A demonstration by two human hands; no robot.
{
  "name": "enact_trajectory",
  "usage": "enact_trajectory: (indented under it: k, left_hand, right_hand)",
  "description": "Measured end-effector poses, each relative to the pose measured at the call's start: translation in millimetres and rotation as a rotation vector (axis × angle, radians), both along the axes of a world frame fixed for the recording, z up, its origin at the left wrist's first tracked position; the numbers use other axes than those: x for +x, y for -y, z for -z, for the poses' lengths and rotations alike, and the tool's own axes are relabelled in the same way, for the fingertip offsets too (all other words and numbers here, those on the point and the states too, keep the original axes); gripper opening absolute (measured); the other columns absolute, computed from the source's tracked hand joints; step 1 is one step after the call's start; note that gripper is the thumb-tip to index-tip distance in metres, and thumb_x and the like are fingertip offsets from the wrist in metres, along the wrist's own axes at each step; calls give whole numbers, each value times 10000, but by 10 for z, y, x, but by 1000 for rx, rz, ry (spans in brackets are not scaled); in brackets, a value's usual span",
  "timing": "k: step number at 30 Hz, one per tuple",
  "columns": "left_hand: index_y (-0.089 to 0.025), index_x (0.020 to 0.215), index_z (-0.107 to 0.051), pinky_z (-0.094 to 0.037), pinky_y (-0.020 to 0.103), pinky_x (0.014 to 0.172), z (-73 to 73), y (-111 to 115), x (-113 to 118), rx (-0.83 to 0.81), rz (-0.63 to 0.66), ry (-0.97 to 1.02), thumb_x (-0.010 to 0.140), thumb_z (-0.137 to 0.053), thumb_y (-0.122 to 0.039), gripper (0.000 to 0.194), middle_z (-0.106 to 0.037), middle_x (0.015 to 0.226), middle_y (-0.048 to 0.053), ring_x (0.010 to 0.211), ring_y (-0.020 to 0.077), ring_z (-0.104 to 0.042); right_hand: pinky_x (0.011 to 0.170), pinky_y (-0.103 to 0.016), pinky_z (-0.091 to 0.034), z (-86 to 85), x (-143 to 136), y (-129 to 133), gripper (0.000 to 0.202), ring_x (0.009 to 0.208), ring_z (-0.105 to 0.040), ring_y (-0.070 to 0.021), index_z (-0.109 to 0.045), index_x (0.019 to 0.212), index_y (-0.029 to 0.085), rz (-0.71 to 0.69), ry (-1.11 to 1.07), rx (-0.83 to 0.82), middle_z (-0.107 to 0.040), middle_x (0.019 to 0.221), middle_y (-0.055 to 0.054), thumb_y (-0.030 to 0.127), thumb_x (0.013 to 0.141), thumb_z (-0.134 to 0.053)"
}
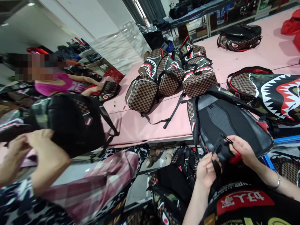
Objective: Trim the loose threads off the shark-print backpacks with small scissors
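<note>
While the left hand pinches a black strap between thumb and fingers, the right hand grips the bottom edge of a backpack and holds small black snips against it. That backpack lies back-panel up, grey mesh padding showing, at the near edge of the pink counter, partly hanging off toward the person; cannot tell if it's zipped or what's inside. Right wrist has a bracelet. More bags sit below in the person's lap, camo and black, contents not visible. Middle of counter: cluster of checkered shark-mouth backpacks, all look closed and stuffed, loose straps trailing. Right side: another shark-mouth bag lying flat, closed. Far end: one more backpack lying flat, well apart from the rest. Left side: a co-worker's hands hold a black bag at the counter edge. Further back another person in pink handles a small bag on the counter.
</note>
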State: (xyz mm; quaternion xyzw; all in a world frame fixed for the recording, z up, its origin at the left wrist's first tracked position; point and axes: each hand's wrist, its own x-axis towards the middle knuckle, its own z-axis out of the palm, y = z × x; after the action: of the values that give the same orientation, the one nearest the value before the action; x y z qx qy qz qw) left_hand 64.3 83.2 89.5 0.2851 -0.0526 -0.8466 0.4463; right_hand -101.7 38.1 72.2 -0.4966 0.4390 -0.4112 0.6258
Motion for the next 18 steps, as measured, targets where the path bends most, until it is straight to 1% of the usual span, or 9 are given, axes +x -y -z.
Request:
enact_trajectory:
  k: [2, 4, 7, 8, 10, 12, 14, 16, 18]
  left_hand:
    - [-136, 608, -421, -192, 133, 358, 26, -16, -83, 46, 76, -99, 646, -688, -290, 311, -108, 427, -105, 351, 14, -120]
    - [-119, 628, -479, -200, 139, 349, 52, -43, -170, 77, 101, -66, 628, -706, -330, 310, -163, 416, -99, 345, 15, -152]
    - [-99, 751, -597, -330, 140, 435, 54, -82, -244, 37, -78, 225, 656, -697, -361, 296, -449, 518, -33, 420, 23, -358]
    - [-111, 811, -626, -387, 153, 511, 45, -91, -246, -11, -148, 353, 666, -694, -351, 289, -540, 616, -4, 501, 43, -446]
    - [-135, 872, -661, -434, 197, 670, 32, -106, -227, -117, -242, 593, 659, -706, -318, 284, -627, 795, 32, 684, 97, -540]
    - [-134, 861, -684, -432, 221, 729, 38, -116, -192, -162, -278, 764, 637, -721, -292, 277, -647, 837, 45, 753, 126, -553]
    - [-125, 813, -694, -429, 217, 693, 65, -122, -163, -134, -322, 824, 622, -728, -294, 257, -644, 776, 39, 706, 116, -543]
    - [-127, 803, -689, -417, 205, 608, 94, -121, -147, -62, -340, 773, 606, -738, -307, 271, -622, 697, 20, 610, 92, -515]
    - [-127, 794, -681, -394, 191, 544, 109, -114, -140, 9, -347, 691, 585, -751, -316, 291, -600, 647, 7, 539, 71, -483]
  right_hand:
    - [496, -211, -392, 3, 101, 9, 436, 540, -461, -99, -542, 969, 148, -49, 29, 56, -506, 640, 2, 503, 720, -587]
    - [510, -207, -396, -1, 188, 14, 382, 563, -467, -99, -540, 848, 150, -77, 38, 122, -516, 663, -5, 476, 675, -640]
    - [468, -202, -364, 2, 258, 24, 382, 496, -405, -82, -470, 709, 155, -44, 75, 227, -441, 564, 23, 505, 689, -623]
    - [471, -203, -365, 7, 266, 31, 393, 498, -403, -82, -459, 697, 155, -30, 82, 245, -435, 565, 24, 509, 684, -630]
    - [511, -210, -392, 24, 270, 46, 402, 546, -438, -92, -463, 694, 150, -38, 85, 245, -465, 611, 9, 507, 669, -646]
    - [558, -222, -418, 45, 267, 55, 392, 604, -480, -112, -490, 715, 147, -62, 31, 196, -507, 666, -12, 509, 677, -635]
    - [566, -227, -425, 66, 253, 46, 370, 618, -499, -125, -525, 790, 149, -34, -97, 94, -525, 676, -17, 514, 739, -564]
    - [548, -228, -420, 82, 212, 13, 354, 589, -504, -126, -534, 942, 159, 58, -256, -27, -531, 665, -10, 484, 827, -452]
    - [583, -236, -438, 87, 131, -33, 325, 633, -545, -136, -508, 1061, 176, 169, -372, -185, -575, 745, -25, 419, 876, -394]
